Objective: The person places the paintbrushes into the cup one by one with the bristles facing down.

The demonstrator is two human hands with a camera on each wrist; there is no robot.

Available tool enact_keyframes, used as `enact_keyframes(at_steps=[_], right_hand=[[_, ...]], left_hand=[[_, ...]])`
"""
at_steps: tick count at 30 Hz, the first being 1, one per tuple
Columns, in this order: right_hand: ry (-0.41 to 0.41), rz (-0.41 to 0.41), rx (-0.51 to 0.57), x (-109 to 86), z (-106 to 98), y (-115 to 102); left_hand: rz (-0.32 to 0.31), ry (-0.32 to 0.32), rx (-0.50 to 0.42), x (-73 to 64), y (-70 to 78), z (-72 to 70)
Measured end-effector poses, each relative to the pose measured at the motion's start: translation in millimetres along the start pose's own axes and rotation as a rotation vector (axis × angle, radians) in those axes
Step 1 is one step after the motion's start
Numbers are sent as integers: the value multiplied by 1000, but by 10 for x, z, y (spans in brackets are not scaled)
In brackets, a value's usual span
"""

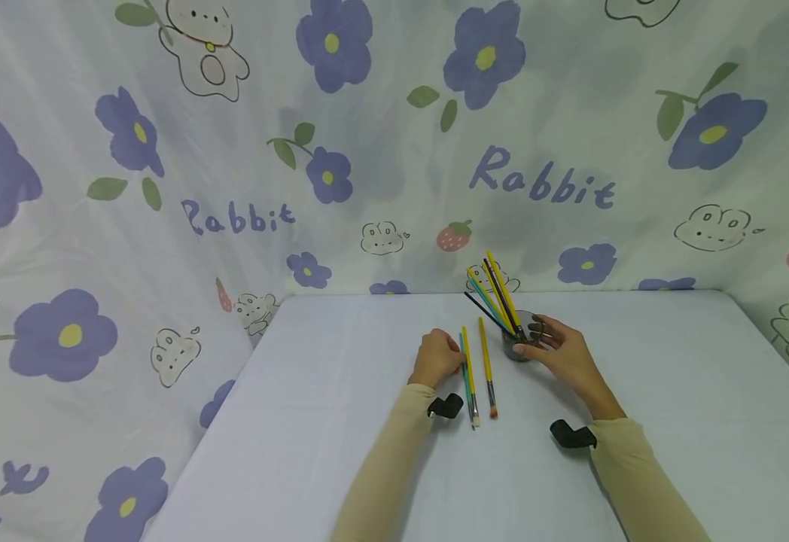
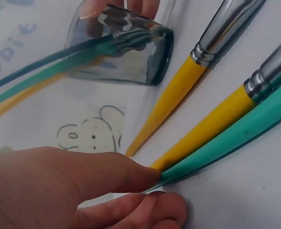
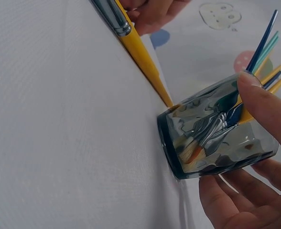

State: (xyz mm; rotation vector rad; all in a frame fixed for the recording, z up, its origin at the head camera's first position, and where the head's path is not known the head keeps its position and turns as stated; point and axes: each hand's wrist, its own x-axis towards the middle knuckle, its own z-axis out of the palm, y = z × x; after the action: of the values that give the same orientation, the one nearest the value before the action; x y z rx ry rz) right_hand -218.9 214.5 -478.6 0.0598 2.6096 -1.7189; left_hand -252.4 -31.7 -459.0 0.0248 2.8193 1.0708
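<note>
Three paintbrushes lie side by side on the white table. My left hand point(image 1: 438, 357) is at their left, thumb and fingertips pinching the teal paintbrush point(image 2: 226, 143) near its handle end. Right alongside it lies a yellow paintbrush point(image 2: 217, 126); another yellow paintbrush point(image 1: 485, 357) lies apart, nearer the glass. With thumb and fingers around its sides, my right hand point(image 1: 567, 357) holds a dark clear glass point(image 3: 217, 152). Several brushes point(image 1: 499, 293) in yellow, teal and dark blue lean leftward out of it, bristles down inside.
The white table point(image 1: 313, 452) ends at a back edge just behind the glass. A printed curtain point(image 1: 394, 150) with flowers and rabbits hangs behind and along the left side. Black straps point(image 1: 445, 406) sit at both sleeved wrists.
</note>
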Motion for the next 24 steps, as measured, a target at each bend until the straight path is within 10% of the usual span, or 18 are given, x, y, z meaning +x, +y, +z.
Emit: enact_keyframes(at_steps=[15,24], right_hand=[[-6,11,3,10,4,4],[-6,26,2,7,-9,-11]], left_hand=[[0,31,322,-93,52,-109],[1,24,266,-44,-146,-219]])
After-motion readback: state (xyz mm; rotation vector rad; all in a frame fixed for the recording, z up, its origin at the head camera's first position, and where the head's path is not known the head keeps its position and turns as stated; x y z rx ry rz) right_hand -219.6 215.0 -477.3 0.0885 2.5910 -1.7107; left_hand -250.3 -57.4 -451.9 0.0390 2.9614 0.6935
